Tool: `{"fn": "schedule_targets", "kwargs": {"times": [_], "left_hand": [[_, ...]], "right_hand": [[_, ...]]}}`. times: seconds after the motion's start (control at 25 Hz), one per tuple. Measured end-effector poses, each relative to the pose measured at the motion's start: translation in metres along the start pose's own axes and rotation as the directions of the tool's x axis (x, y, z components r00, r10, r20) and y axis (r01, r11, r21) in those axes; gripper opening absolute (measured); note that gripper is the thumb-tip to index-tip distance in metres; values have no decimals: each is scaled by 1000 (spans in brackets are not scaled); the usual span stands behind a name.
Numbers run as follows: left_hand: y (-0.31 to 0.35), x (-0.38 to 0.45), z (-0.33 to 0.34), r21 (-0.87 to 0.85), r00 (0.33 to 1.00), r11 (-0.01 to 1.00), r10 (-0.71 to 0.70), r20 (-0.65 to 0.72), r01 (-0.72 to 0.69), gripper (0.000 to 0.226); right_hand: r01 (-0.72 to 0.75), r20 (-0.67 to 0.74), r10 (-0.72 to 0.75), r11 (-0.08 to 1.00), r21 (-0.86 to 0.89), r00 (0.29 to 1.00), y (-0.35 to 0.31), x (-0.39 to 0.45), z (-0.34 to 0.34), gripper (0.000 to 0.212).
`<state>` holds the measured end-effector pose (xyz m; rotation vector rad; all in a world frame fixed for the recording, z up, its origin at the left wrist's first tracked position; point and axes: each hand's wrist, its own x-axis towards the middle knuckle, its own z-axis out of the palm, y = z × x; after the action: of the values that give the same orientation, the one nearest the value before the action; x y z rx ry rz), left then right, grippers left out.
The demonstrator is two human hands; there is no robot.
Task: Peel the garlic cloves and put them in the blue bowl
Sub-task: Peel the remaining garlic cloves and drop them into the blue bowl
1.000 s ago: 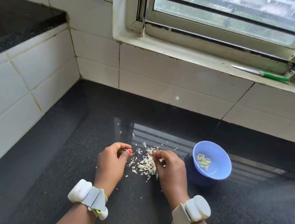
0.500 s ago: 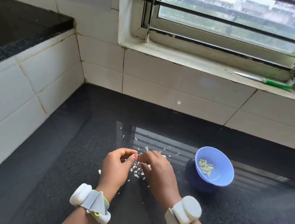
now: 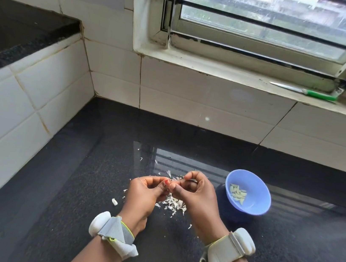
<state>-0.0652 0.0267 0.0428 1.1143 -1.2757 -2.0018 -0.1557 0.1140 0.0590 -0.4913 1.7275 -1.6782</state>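
My left hand (image 3: 144, 192) and my right hand (image 3: 196, 192) are raised together just above the black counter, fingertips meeting. Both pinch a small garlic clove between them; the clove itself is almost wholly hidden by the fingers. Below the hands lies a heap of white garlic skins (image 3: 174, 204), with a loose piece (image 3: 114, 201) to the left. The blue bowl (image 3: 255, 200) stands just right of my right hand and holds several peeled cloves (image 3: 237, 194).
The black granite counter (image 3: 69, 194) ends at a white tiled wall behind and a raised tiled ledge on the left. A green-handled knife (image 3: 304, 91) lies on the window sill at the far right. Both wrists wear grey-white bands.
Both hands lifted off the pile of skins and came together in front of me, fingertips closing on a clove. The view tilted down slightly; the bowl stayed in place.
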Motion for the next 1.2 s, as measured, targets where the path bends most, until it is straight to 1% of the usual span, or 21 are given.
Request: {"fn": "schedule_targets", "kwargs": {"times": [0.08,0.2,0.32,0.36,0.44,0.52,0.64,0.72,0.84,0.88,0.96,1.04,1.12,1.2], "left_hand": [[1,-2,3,-16,999,1000,25,-21,-25,4],[0,-6,4,-41,997,997,70,-40,-72,6],[2,-6,5,-63,992,993,91,-90,-97,7],[2,-6,5,-72,989,992,92,-118,-101,7],[4,-7,6,-75,982,991,102,-156,-115,7],[3,-10,7,-36,980,991,123,-160,-130,6],[4,-13,7,-19,983,991,131,-126,-135,5],[6,-13,7,-29,988,993,111,-108,-115,4],[10,-8,4,-24,999,1000,16,-48,-17,4],[12,-6,2,-21,999,999,-36,-7,36,4],[16,-4,-1,-14,987,990,-136,87,138,9],[21,-4,-3,-55,958,967,-238,162,249,11],[24,-5,-3,-113,912,920,-343,226,375,16],[24,-5,-3,-187,879,874,-392,272,448,18]], "right_hand": [[-54,5,54,992,118,999,-1,0,1,30],[-97,-6,100,973,209,995,-2,0,3,32],[-62,8,62,971,229,998,0,-1,5,34],[-25,12,24,983,181,1000,1,-3,7,34],[84,-17,-84,996,-15,996,4,-5,9,35],[166,-64,-180,970,-178,982,4,-6,9,33],[228,-98,-257,944,-239,962,2,-8,7,30],[259,-72,-284,934,-246,956,2,-8,6,29],[247,-8,-257,937,-246,966,2,-3,1,29],[227,27,-227,951,-210,974,2,0,-3,30],[171,120,-161,982,-81,980,0,4,-11,32],[118,198,-123,992,36,972,-2,6,-17,32],[83,226,-108,990,117,968,-3,6,-19,32],[47,237,-94,979,200,967,-2,7,-19,30]]}}
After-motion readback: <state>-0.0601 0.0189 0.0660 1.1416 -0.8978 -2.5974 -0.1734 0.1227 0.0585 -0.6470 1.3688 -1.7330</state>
